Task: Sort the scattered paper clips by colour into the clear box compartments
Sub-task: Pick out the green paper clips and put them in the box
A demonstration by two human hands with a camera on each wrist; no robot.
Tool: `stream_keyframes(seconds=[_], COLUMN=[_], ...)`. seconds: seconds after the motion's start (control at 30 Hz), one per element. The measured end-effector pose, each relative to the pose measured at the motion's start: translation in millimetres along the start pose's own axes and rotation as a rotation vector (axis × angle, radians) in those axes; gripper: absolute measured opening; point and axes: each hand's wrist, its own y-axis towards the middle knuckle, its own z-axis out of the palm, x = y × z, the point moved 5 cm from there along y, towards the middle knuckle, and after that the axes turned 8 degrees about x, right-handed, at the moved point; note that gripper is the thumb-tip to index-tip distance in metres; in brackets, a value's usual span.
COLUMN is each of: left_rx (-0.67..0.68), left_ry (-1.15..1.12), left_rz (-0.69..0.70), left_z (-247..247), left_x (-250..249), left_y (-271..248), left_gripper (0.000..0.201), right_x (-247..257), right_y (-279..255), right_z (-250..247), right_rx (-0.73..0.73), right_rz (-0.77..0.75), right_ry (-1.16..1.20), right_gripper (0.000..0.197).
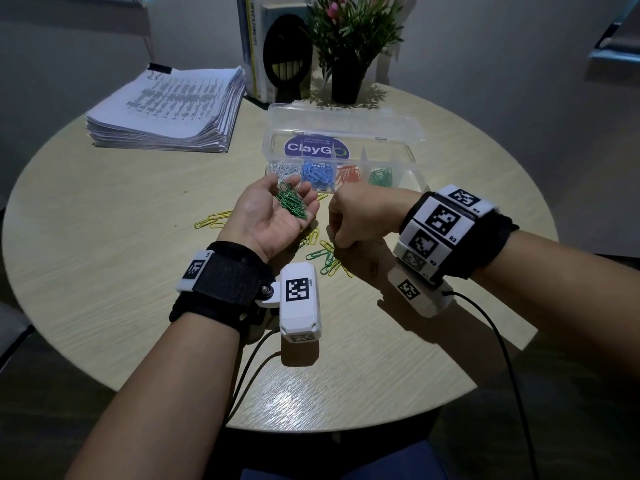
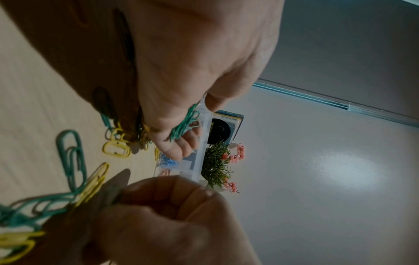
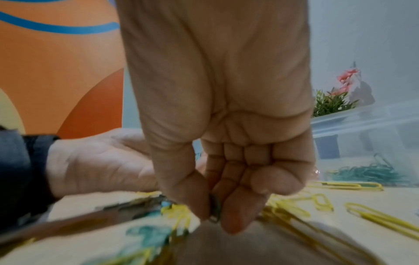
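Note:
My left hand lies palm up in front of the clear box, its fingers relaxed, cradling a heap of green clips. To its right, my right hand hangs knuckles up over the scattered green and yellow clips. In the right wrist view its thumb and forefinger pinch a green clip just above the table. The box compartments hold white clips, blue clips, red clips and green clips.
More yellow clips lie left of my left hand. The box lid lies behind the box. A thick paper stack sits at the back left. Books and a potted plant stand at the round table's far edge.

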Motion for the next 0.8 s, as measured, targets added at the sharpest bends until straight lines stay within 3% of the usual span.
stream_keyframes(seconds=[0.17,0.37,0.5,0.63,0.8], left_rx=[0.031,0.072,0.038,0.030,0.016], left_ry=[-0.055,-0.121,-0.090,-0.064,-0.071], left_rz=[-0.007,-0.014,0.001,0.021,0.021], left_z=[1,5,3,0,-1], left_x=[2,2,-1,-6,-6], left_y=[2,2,0,-1,-1], left_gripper=[0.040,0.039,0.040,0.042,0.043], right_x=[8,18,7,1,2], right_y=[-1,3,-3,-1,6], right_z=[-36,-47,-38,-11,2], right_rx=[-0.243,-0.381,-0.254,-0.068,-0.081], right_rz=[-0.088,-0.133,-0.077,-0.015,-0.025], right_ry=[0.314,0.378,0.383,0.165,0.053], right_gripper=[0.007,0.018,0.004,0.010,0.023])
